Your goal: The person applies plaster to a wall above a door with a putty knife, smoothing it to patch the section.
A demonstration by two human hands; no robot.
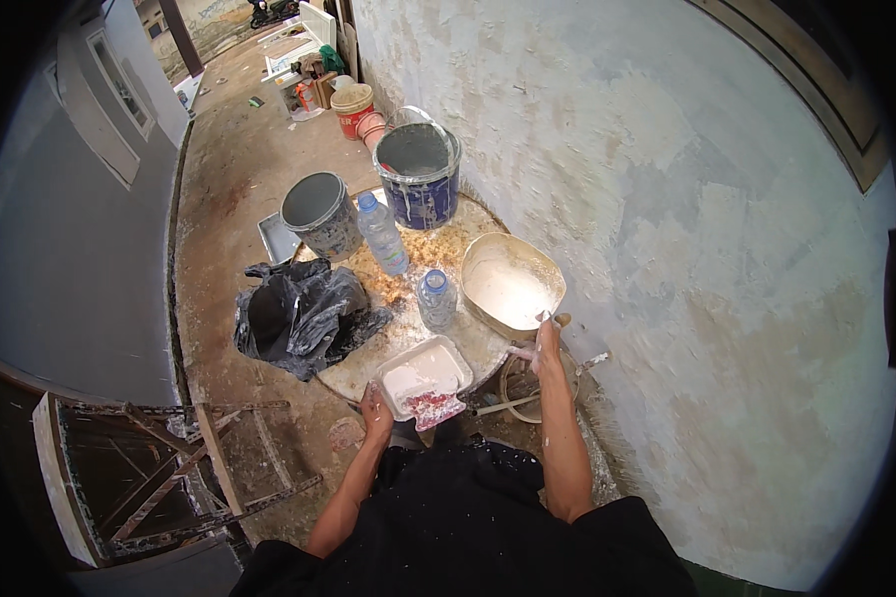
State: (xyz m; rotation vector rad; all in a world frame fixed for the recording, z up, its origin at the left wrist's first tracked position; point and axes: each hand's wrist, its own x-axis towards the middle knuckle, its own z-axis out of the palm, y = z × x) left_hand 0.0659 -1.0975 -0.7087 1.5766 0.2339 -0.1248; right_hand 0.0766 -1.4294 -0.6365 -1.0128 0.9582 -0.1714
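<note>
With its fingers on the left edge, my left hand (376,412) grips a shallow white tray (401,374) holding whitish paste. A flat red-and-white smeared piece (435,409) lies over the tray's near right corner. My right hand (547,350) is closed at the near right rim of a cream basin (476,261), which holds white powder or paste. A small brown, wood-like end (564,319) sticks out by its fingers; the rest of what it holds is hidden. Whitish smears mark my fingers.
On the round table (344,369) stand two clear bottles, a grey bucket (321,216), a dark blue bucket (420,194) and a crumpled black plastic bag (299,316). A stained stool-like frame (169,468) is at the lower left. A rough plastered wall (657,259) borders the right.
</note>
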